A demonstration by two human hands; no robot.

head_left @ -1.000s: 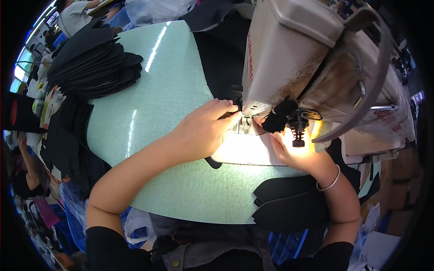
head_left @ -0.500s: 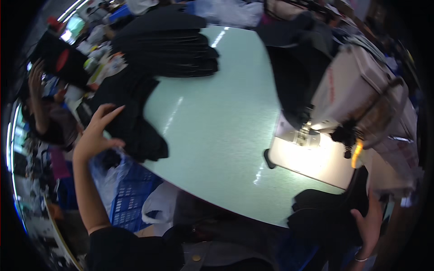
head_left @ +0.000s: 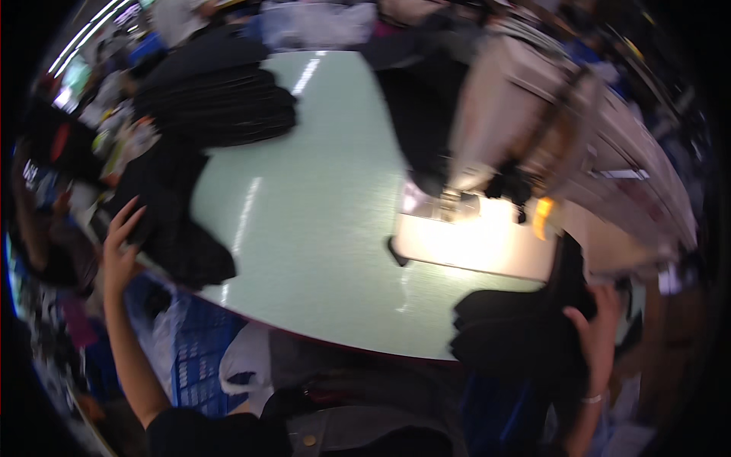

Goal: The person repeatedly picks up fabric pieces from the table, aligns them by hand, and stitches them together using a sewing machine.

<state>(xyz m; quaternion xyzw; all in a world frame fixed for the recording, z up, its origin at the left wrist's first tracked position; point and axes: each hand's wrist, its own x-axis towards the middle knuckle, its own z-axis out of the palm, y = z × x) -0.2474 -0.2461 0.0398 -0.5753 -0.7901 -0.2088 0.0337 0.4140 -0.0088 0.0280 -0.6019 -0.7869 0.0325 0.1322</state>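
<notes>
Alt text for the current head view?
A person's left hand is at a pile of flat black pieces on a pale green tabletop, the right hand by another black pile at lower right. A bulky beige sewing machine, its work area brightly lit, stands at upper right; the view is blurred.

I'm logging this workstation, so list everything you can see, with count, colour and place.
Sewing machine: one, off-white, right
Lit machine bed: one, white, under the needle area
Table: one, pale green, centre
Far stack: uncountable pieces, black, table's far left
Near pile: uncountable pieces, black, table's left edge
Front pieces: several, black, near right
Dark material: count unclear, black, beyond the needle area
Crate: one, blue, lower left
Plastic bag: one, white, beside the crate
Background clutter: too blurred to count
Bracelet: one, pale, right wrist
Left hand: one, bare, by the near pile, contact unclear
Right hand: one, bare, at the front pieces
</notes>
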